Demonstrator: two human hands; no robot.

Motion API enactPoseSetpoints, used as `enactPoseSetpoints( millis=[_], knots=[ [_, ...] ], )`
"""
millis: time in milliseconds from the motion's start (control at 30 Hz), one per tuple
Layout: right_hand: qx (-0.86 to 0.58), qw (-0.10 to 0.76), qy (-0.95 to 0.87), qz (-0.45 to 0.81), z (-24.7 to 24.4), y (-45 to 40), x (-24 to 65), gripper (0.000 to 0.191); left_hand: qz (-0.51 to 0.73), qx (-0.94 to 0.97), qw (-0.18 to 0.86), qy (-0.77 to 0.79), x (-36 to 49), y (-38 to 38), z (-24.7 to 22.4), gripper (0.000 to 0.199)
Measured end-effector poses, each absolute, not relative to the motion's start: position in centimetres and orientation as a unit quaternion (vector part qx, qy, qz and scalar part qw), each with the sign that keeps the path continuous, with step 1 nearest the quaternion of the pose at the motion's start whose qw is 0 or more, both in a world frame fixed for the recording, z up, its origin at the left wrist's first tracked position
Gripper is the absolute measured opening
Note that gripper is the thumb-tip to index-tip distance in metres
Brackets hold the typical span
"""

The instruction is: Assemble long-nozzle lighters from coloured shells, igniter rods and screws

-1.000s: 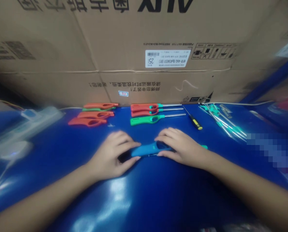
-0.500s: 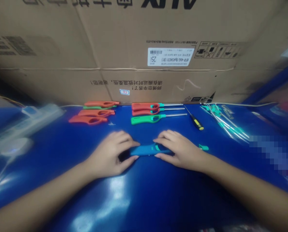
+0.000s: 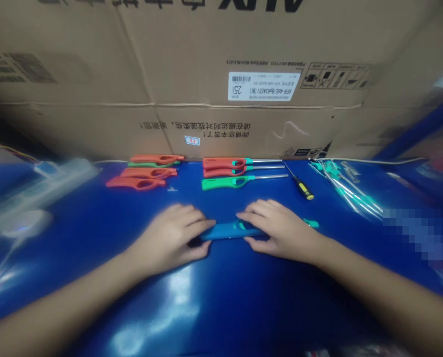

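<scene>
A blue lighter body [image 3: 224, 231] with a teal trigger lies low over the blue table, stretched between my two hands. My left hand [image 3: 174, 233] pinches its left end between thumb and fingers. My right hand [image 3: 277, 230] grips the right end, with the thumb below and the fingers on top, near the trigger. Its tip is hidden behind my right hand. Just past that hand a small teal piece [image 3: 311, 223] shows; whether it touches the lighter I cannot tell.
Orange and green lighter shells [image 3: 143, 172] lie behind at left. Three long-nosed lighters [image 3: 224, 183] lie beside a screwdriver [image 3: 303, 189]. Metal tubes and teal parts [image 3: 349, 193] are at right. A power strip [image 3: 57, 186] is at far left, and a cardboard box [image 3: 191, 59] walls the back.
My left hand has shifted slightly and closed nearer on the blue lighter body's end. The small teal piece appears slightly higher and further left. My right hand has barely moved.
</scene>
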State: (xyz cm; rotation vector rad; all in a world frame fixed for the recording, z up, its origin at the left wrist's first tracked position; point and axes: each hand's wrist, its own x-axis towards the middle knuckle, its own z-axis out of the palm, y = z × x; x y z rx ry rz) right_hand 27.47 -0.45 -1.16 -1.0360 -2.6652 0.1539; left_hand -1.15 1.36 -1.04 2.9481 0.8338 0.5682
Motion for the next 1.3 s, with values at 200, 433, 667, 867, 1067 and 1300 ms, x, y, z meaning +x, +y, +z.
enactPoseSetpoints(
  millis=[200, 433, 667, 867, 1067, 1300],
  knots=[
    [-0.325, 0.154, -0.933, 0.026, -0.8, -0.3, 27.9, 0.027, 0.204, 0.943, 0.021, 0.262, -1.4, 1.6, -1.7, 0.030],
    [-0.307, 0.158, -0.938, 0.010, -0.6, -0.5, 27.8, 0.030, 0.215, 0.939, 0.036, 0.265, -1.5, 1.5, -1.9, 0.028],
    [-0.302, 0.162, -0.939, -0.011, -0.6, -0.6, 27.8, 0.031, 0.215, 0.940, 0.048, 0.260, -1.3, 1.3, -1.7, 0.026],
    [-0.332, 0.147, -0.931, 0.029, -0.4, -0.6, 27.8, 0.030, 0.217, 0.935, 0.072, 0.270, -1.2, 1.1, -1.7, 0.023],
    [-0.381, 0.148, -0.912, 0.025, 0.1, 0.2, 28.9, 0.025, 0.236, 0.923, 0.086, 0.291, -1.3, 1.6, -1.8, 0.022],
    [-0.384, 0.135, -0.913, -0.024, 0.4, -0.3, 28.6, 0.026, 0.257, 0.909, 0.153, 0.289, -1.2, 1.6, -1.9, 0.018]
  ],
)
